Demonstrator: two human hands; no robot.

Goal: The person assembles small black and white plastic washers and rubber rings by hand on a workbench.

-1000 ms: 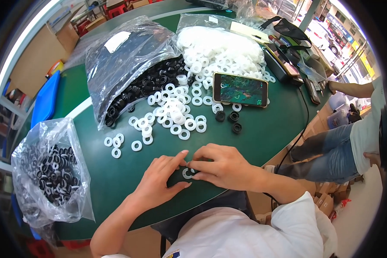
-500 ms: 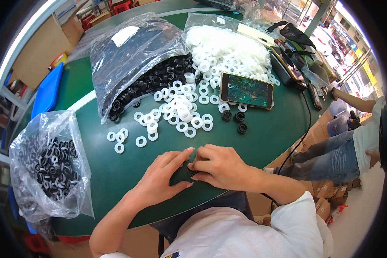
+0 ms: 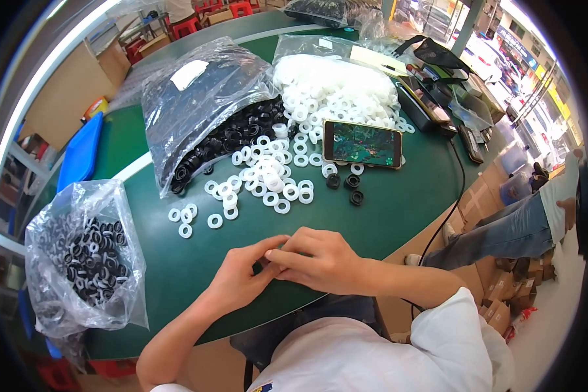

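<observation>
Green tabletop (image 3: 379,219) — hands (image 3: 324,262) together

We hold our left grip (image 3: 239,273) and right grip (image 3: 321,262) together, touching, over the green desk (image 3: 176,281); the space between them is hidden. Beyond both lie heaped white plastic rings (image 3: 266,172), a rectangular lit-screen phone (image 3: 363,144) and loose black rings (image 3: 356,198). Left of our grips, an open clear plastic bag (image 3: 50,287) contains black-and-white rings (image 3: 95,260).
</observation>
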